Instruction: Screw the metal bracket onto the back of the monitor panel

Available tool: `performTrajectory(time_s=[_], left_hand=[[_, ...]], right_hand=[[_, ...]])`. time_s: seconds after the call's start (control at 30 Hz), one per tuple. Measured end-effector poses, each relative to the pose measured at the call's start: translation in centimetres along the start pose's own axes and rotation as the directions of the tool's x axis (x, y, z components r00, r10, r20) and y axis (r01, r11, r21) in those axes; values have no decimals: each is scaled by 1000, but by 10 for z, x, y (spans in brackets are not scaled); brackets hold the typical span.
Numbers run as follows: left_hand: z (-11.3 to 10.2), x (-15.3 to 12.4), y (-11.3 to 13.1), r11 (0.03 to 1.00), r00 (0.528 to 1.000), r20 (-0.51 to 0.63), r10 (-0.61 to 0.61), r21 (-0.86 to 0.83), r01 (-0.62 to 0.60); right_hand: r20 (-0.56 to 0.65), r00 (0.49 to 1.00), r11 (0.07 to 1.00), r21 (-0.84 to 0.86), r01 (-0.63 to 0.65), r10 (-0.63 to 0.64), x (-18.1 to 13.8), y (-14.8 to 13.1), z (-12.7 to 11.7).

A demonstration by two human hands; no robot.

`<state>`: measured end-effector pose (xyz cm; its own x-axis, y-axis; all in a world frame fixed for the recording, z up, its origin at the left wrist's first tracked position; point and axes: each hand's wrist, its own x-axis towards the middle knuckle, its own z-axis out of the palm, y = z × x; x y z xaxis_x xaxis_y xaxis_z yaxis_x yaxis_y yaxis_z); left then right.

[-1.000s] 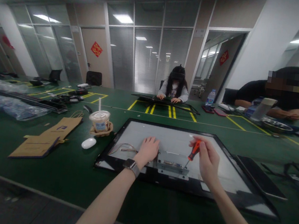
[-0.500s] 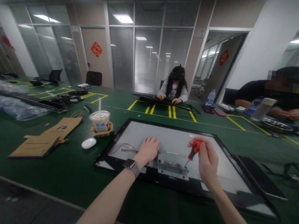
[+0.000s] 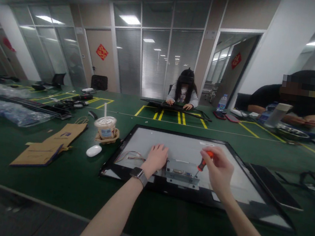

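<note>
A large flat display panel (image 3: pixel 182 147) with a black frame lies on the green table in front of me. Near its front edge stands a metal bracket (image 3: pixel 182 179) with connector ports. My right hand (image 3: pixel 219 169) grips a red and black screwdriver (image 3: pixel 202 164), its tip at the right end of the bracket. My left hand (image 3: pixel 156 159), with a watch on the wrist, rests flat on the panel just left of the bracket, fingers stretched out. Beside it some thin cables (image 3: pixel 131 155) lie on the panel.
To the left are a drink cup (image 3: pixel 106 128) in a cardboard holder, a white computer mouse (image 3: pixel 93 151) and a brown paper bag (image 3: pixel 51 144). A dark flat slab (image 3: pixel 275 185) lies right of the panel. Across the table one person (image 3: pixel 183 92) handles a black frame; another person sits at right.
My right hand has shifted slightly and turned around the screwdriver handle, whose tip stays at the bracket. My left hand has not moved.
</note>
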<state>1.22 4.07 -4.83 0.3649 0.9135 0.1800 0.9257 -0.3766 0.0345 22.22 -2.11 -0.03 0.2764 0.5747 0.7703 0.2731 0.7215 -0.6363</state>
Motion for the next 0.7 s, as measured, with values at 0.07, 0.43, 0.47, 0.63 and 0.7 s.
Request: performTrajectory(time_s=[0.07, 0.43, 0.47, 0.63, 0.7], left_hand=[[-1, 0, 0, 1000, 1000, 9, -1, -4, 1], [-2, 0, 1, 1000, 1000, 10, -7, -6, 7], [-1, 0, 1, 1000, 1000, 10, -7, -6, 7], [0, 0, 1, 1000, 1000, 2, -2, 5, 2], [0, 0, 1, 1000, 1000, 3, 0, 8, 0]], right_hand=[[22, 1000, 1000, 2, 6, -6, -1, -1, 0], [46, 998, 992, -109, 57, -52, -2, 3, -2], [56, 998, 994, -103, 46, -41, -2, 2, -2], [105, 994, 999, -37, -30, 34, -3, -2, -2], [82, 997, 998, -68, -2, 8, -3, -1, -2]])
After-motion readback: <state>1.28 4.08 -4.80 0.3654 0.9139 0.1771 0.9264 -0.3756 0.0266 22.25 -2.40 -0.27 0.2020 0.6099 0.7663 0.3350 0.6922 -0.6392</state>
